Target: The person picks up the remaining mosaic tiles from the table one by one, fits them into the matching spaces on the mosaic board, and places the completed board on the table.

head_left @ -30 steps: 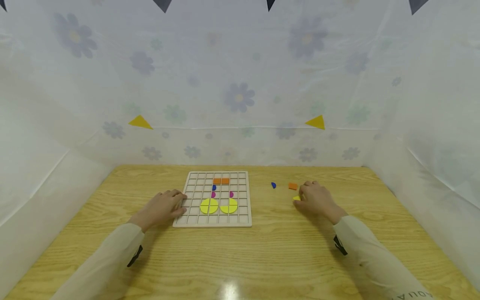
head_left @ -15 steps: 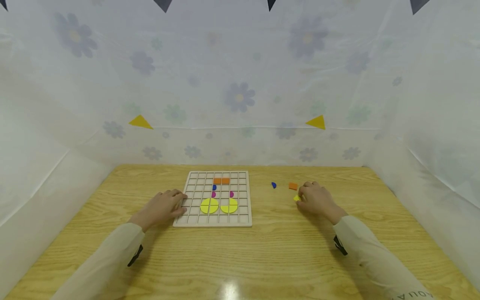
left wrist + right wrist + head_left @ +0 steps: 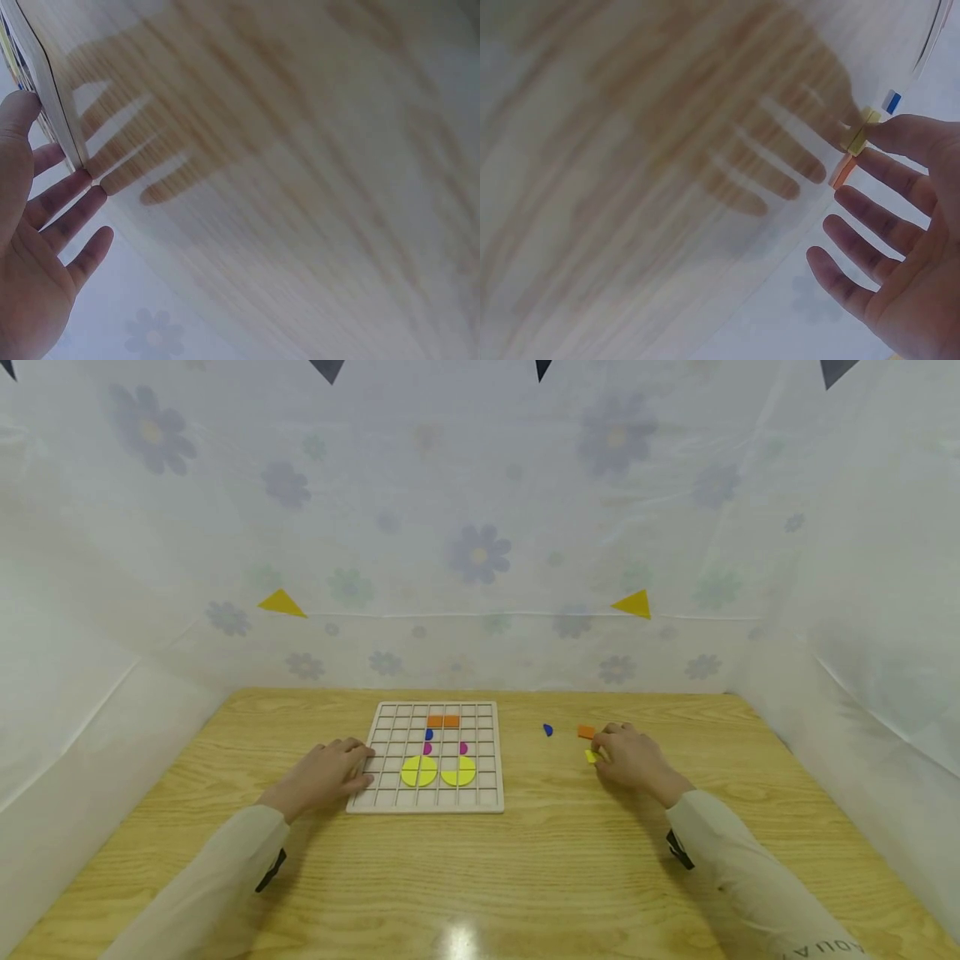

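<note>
In the head view, my left hand [image 3: 318,777] rests at the left edge of a pale grid board [image 3: 480,797], thumb and fingertips touching its rim with the fingers fairly straight. My right hand [image 3: 637,762] is to the right of the board, low over the table. Its thumb and index finger pinch a small flat yellow piece [image 3: 591,757], partly hidden behind the thumb. In the right wrist view, the yellow piece [image 3: 861,133] stands between thumb and index fingertip. An orange rectangular piece [image 3: 585,732] lies just beyond the index finger.
A blue half-round piece [image 3: 548,730] lies between board and right hand. On the board are two orange rectangles [image 3: 443,722], a blue half-round [image 3: 429,735], two magenta half-rounds [image 3: 463,748], a full yellow circle [image 3: 418,771] and a three-quarter yellow circle [image 3: 459,772]. A flowered curtain [image 3: 480,643] encloses the table.
My right thumb and fingertips have shifted slightly on the yellow piece, which shows at a changed angle. The left hand and the board stay in place.
</note>
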### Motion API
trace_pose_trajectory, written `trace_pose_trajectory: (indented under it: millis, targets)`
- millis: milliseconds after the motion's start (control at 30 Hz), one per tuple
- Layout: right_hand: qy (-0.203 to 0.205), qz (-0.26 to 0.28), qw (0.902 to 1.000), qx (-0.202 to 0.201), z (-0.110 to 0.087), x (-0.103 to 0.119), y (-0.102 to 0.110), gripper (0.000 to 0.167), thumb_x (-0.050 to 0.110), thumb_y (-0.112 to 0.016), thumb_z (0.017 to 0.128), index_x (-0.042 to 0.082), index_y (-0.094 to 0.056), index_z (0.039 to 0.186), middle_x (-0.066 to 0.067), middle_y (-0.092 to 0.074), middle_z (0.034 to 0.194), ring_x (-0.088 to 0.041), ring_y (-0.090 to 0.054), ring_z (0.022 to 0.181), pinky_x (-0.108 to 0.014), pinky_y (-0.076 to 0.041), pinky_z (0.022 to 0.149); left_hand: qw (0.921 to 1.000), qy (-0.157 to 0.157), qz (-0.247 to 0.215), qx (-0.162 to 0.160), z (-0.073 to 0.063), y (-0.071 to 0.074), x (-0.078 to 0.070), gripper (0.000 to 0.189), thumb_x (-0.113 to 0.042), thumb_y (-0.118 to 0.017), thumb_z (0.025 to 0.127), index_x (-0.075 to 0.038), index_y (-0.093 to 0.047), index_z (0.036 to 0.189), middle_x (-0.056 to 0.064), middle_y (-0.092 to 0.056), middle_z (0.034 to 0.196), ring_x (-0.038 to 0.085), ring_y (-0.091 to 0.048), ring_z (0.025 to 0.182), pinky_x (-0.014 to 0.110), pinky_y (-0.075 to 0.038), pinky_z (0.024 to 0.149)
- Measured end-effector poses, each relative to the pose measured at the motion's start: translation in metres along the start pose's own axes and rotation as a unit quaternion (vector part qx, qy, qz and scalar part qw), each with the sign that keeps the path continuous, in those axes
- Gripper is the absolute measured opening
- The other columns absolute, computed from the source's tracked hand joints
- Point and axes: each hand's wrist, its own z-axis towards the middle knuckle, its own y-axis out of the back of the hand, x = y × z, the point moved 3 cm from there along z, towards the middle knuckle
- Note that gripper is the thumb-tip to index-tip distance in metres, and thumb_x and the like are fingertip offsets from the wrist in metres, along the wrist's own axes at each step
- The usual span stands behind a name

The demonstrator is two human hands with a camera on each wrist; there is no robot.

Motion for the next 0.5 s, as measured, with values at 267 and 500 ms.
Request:
trace_pose_trajectory:
  millis: [267,500]
  targets:
    - [-0.013,0.019,0.9997,0.003,-0.001,0.0005,0.0018,0.024,0.029,-0.069,0.08,0.01,-0.066,0.094,-0.012,-0.059,0.108,-0.032,-0.053,0.092,-0.043,-0.048,0.064,1.0,-0.002,-0.003,-0.001,0.0002,0.0007,0.0,0.043,-0.035,-0.056,0.09,-0.005,-0.057,0.121,0.015,-0.056,0.119,0.035,-0.055,0.106,0.053,-0.047,0.083]
    - [-0.022,0.023,0.9995,0.004,0.0001,0.0012,0.0006,0.025,0.035,-0.068,0.08,0.012,-0.065,0.089,-0.01,-0.06,0.102,-0.028,-0.052,0.087,-0.041,-0.046,0.062,1.0,0.0,-0.001,0.0,0.0005,-0.0004,0.0005,0.044,-0.036,-0.056,0.09,-0.005,-0.057,0.121,0.015,-0.056,0.119,0.035,-0.055,0.106,0.053,-0.047,0.083]
